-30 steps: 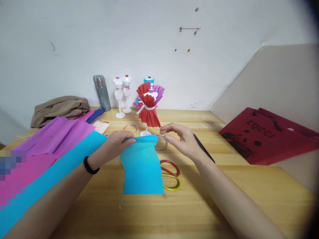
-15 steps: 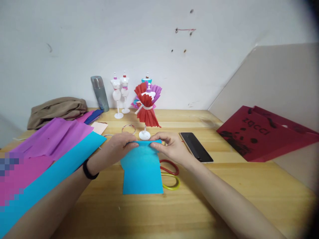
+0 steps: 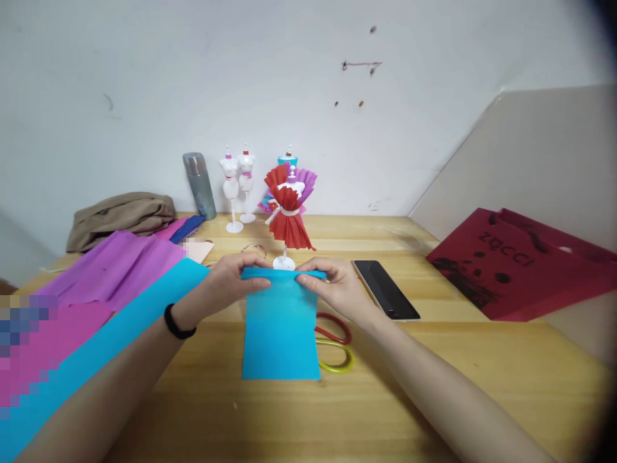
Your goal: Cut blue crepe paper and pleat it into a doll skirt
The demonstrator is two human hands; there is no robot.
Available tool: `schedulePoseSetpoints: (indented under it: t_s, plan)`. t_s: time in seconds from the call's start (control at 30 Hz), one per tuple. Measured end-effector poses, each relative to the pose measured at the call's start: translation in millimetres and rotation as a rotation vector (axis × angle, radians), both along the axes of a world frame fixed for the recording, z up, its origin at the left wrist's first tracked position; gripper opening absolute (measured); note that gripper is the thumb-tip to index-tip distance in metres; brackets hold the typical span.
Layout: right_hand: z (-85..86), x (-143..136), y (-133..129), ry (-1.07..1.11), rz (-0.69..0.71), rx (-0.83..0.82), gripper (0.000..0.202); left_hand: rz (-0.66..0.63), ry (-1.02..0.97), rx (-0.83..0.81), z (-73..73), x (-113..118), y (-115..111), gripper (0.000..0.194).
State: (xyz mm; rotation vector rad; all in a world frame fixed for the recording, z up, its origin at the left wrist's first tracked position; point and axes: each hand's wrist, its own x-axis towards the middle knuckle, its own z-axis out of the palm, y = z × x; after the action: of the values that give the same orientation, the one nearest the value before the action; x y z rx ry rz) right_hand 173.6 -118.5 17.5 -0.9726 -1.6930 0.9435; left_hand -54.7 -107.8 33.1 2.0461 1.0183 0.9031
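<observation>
A rectangular sheet of blue crepe paper (image 3: 282, 341) hangs down toward me, its lower part over the table. My left hand (image 3: 241, 278) pinches the folded top edge near the left corner, thumb in front. At the right end of the same edge, my right hand (image 3: 332, 283) pinches it between thumb and fingers. Scissors (image 3: 337, 357) with one red and one yellow handle lie partly under the paper; their blades are hidden. Just beyond the fold stands a small dress form (image 3: 290, 222) in a red pleated paper dress with a white waistband.
Two white dress forms (image 3: 231, 186) and a grey flask (image 3: 198, 186) stand by the wall. Purple paper (image 3: 116, 263), a blue strip (image 3: 110, 350) and brown cloth (image 3: 123, 218) lie left. A phone (image 3: 386, 289) and a red paper bag (image 3: 511, 267) are at right.
The blue paper's top edge is now stretched straighter and wider between my hands, and the sheet hangs flatter. My hands have spread slightly apart. The whole view has shifted a little.
</observation>
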Motion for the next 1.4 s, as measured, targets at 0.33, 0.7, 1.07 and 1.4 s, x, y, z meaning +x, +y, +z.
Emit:
schedulePoseSetpoints:
  t_s: [0.33,0.7,1.07,1.4]
  plan:
    - [-0.1,0,2,0.116,-0.064,-0.07,0.015,0.107,-0.286,-0.202,-1.6,5,2,0.02]
    - [-5.4,0,9,0.351,-0.031,-0.254,0.025,0.15,-0.405,-0.275,-1.1,7,1,0.025]
    - [-4.6,-2,10,0.578,0.004,-0.454,0.026,0.234,-0.471,-0.267,-3.3,7,-1,0.021]
    - [-3.2,1,11,0.58,0.063,-0.486,0.02,0.196,-0.476,-0.281,-8.9,4,2,0.024]
